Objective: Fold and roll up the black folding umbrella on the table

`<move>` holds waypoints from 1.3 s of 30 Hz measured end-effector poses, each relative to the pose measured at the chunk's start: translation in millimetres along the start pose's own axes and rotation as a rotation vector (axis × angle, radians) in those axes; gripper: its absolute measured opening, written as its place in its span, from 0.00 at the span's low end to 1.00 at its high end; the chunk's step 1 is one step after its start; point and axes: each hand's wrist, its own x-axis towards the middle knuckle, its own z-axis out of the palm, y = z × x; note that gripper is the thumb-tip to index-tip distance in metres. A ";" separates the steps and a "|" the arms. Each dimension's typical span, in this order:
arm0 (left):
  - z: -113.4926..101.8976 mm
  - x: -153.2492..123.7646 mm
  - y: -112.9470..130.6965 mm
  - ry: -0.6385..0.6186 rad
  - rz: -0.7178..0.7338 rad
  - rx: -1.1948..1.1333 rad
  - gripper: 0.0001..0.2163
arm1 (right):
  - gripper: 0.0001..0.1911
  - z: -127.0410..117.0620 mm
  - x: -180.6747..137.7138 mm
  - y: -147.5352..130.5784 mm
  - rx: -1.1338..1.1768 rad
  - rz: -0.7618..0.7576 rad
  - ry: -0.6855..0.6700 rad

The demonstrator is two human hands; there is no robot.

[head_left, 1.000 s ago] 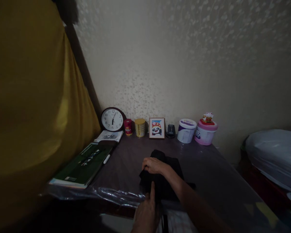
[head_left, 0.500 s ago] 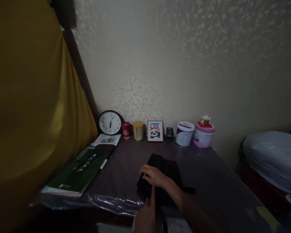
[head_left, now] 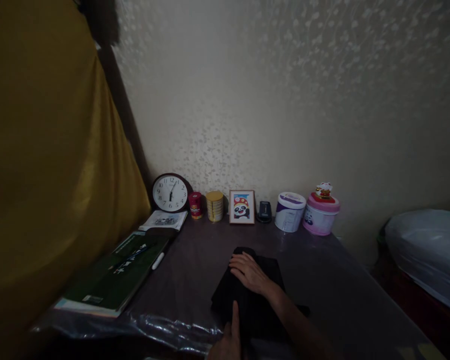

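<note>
A folded black cloth lies on the dark table in front of me. My right hand rests flat on its upper part, fingers stretched out and pointing left. My left hand shows at the bottom edge, its index finger extended and pressing on the near part of the cloth; the other fingers are out of frame.
Along the wall stand a round clock, a red tin, a gold tin, a framed panda picture, a white tub and a pink tub. A green book lies at the left. Yellow curtain.
My right hand has slid from the cloth's left edge to its upper middle and flattened out. The cloth's raised top fold now lies flatter. The view has shifted slightly.
</note>
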 end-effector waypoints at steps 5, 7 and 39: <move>5.9 3.2 -4.2 0.059 -0.004 -0.054 0.35 | 0.15 3.4 28.5 35.5 -0.121 0.153 0.012; 6.3 3.5 -6.0 0.066 0.006 -0.060 0.34 | 0.16 4.2 34.1 40.4 -0.145 0.215 0.055; -11.9 27.4 -23.3 0.234 0.358 -0.484 0.27 | 0.14 -5.0 -110.3 -92.9 0.333 0.260 0.308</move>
